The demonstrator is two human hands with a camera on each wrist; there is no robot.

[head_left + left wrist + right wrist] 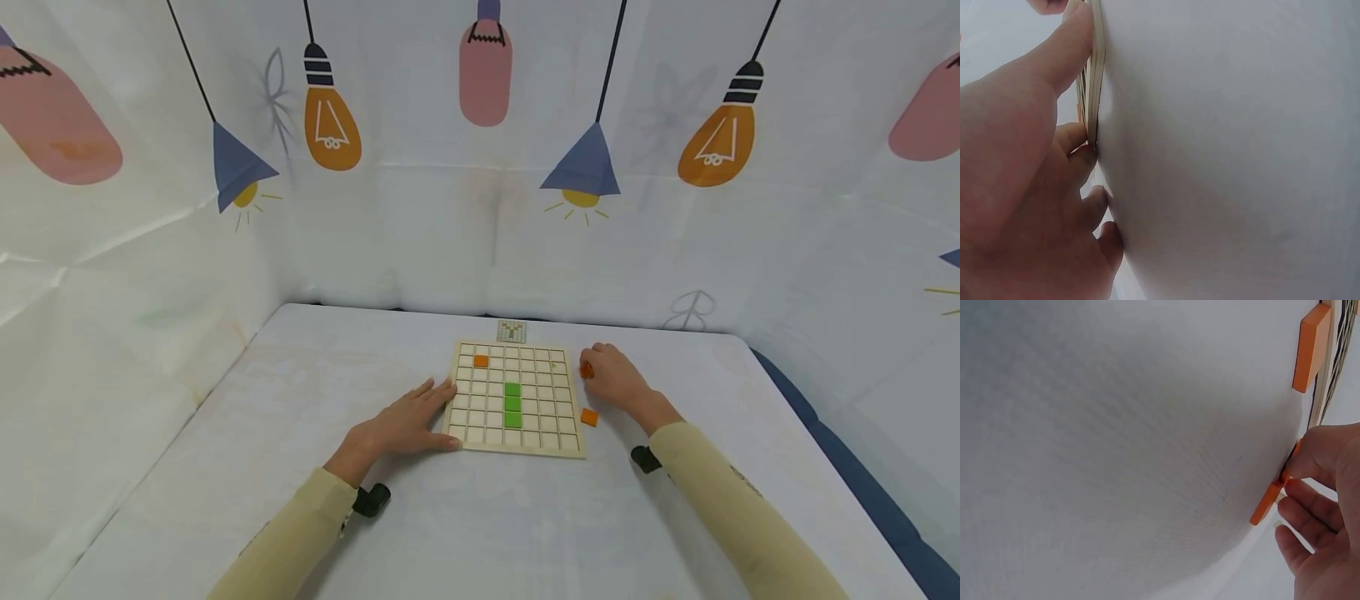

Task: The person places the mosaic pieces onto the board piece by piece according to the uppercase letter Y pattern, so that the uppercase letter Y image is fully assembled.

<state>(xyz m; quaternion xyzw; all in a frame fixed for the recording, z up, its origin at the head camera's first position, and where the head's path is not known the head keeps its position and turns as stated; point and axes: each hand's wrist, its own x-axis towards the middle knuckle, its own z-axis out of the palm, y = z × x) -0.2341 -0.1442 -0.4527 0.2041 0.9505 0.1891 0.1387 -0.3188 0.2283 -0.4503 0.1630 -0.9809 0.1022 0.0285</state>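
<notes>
A square pale wooden board [480, 417] with a grid lies on the table. An orange tile [481, 361] sits in its upper left part, and a column of green tiles [512, 404] stands near its middle. My left hand [408, 421] rests at the board's left edge, thumb and fingers spread, touching the rim. Right of the board, my right hand [613, 379] pinches an orange tile [587, 369] between curled thumb and fingers. In the right wrist view another orange tile [1265, 505] lies against these fingertips, partly hidden. A loose orange tile [589, 417] lies closer to me.
A small card [512, 332] with a printed grid pattern lies just beyond the board. The white table [360, 350] meets a hanging white cloth [420, 233] printed with lamps at the back. Blue fabric [847, 467] shows past the table's right edge.
</notes>
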